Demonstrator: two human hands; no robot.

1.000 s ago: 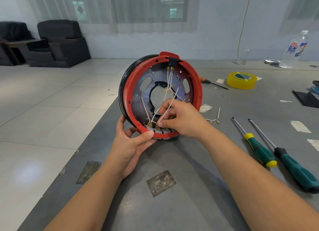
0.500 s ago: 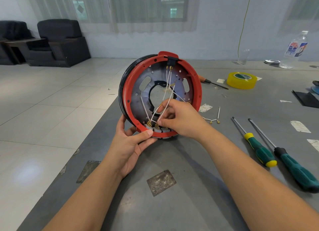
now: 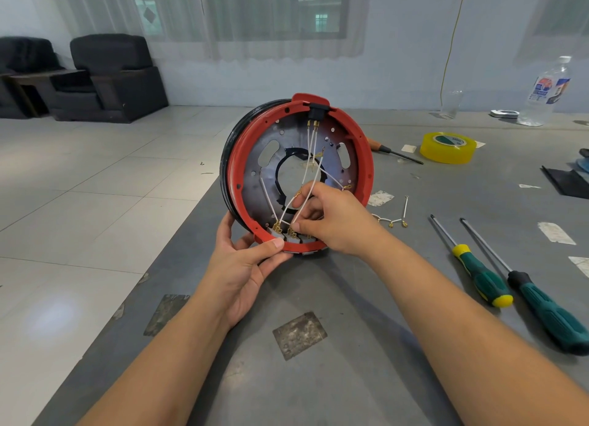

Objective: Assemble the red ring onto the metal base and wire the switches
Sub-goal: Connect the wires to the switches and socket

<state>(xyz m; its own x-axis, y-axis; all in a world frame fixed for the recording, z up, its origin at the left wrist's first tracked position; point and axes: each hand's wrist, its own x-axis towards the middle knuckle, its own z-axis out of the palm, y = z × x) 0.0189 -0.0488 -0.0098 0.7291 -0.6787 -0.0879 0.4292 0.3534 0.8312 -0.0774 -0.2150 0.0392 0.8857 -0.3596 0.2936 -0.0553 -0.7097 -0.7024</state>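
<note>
**Holding the ring assembly on edge while pinching a white lead**

Standing on its edge at the near-left part of the grey surface [image 3: 398, 346], the red ring [image 3: 366, 167] is sitting around the metal base [image 3: 264, 183], with a black rim showing behind it on the left. The left hand [image 3: 245, 266] is gripping the lower edge of the ring, its thumb lying across the red rim and its other fingers curling behind. The right hand [image 3: 331, 218] is reaching into the lower inside of the base, its fingers curled and pinching one of the white wires [image 3: 307, 174] close to the brass terminals [image 3: 279, 226] at the bottom. More white wires are running up across the central hole to a black switch [image 3: 317, 111] seated at the top of the ring under a red tab.

Lying loose on the surface just right of the assembly is a spare wire piece [image 3: 393, 218] with brass ends. Further right, two green-handled screwdrivers [image 3: 478, 272] are lying side by side, one with yellow trim, one with black. A yellow tape roll [image 3: 447, 146] is sitting beyond them, with another, orange-handled screwdriver [image 3: 392, 150] between it and the ring. A plastic bottle [image 3: 545, 94] is standing at the far right edge. Two dark armchairs [image 3: 108, 75] are standing on the tiled floor at the far left.
</note>
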